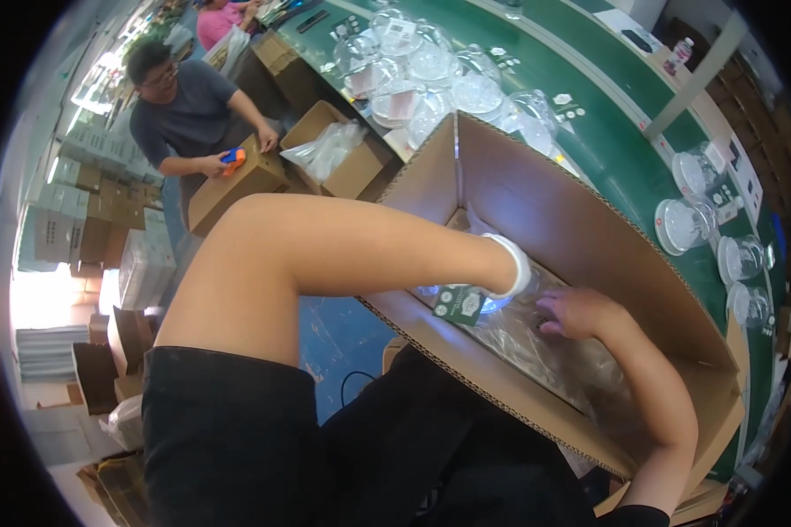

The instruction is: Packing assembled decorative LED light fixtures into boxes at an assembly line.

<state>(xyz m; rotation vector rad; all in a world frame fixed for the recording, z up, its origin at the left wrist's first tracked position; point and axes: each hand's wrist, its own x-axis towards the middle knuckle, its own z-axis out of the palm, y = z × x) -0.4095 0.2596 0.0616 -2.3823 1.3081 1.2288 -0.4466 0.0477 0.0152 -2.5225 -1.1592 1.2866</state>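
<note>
A deep cardboard box stands open in front of me, and both my hands reach inside it. My left hand is bent down at the wrist below a white band, and its fingers are hidden. Beside it lies a dark green card with a pale print, against a clear, shiny thing that is mostly covered. My right hand has its fingers apart and slightly curled, over clear plastic film at the box's bottom. No grip on the film shows.
Clear plastic containers crowd the green table beyond the box; several more stand at right. A co-worker at left holds an orange-and-blue tool on a carton. Another open carton holds clear plastic bags.
</note>
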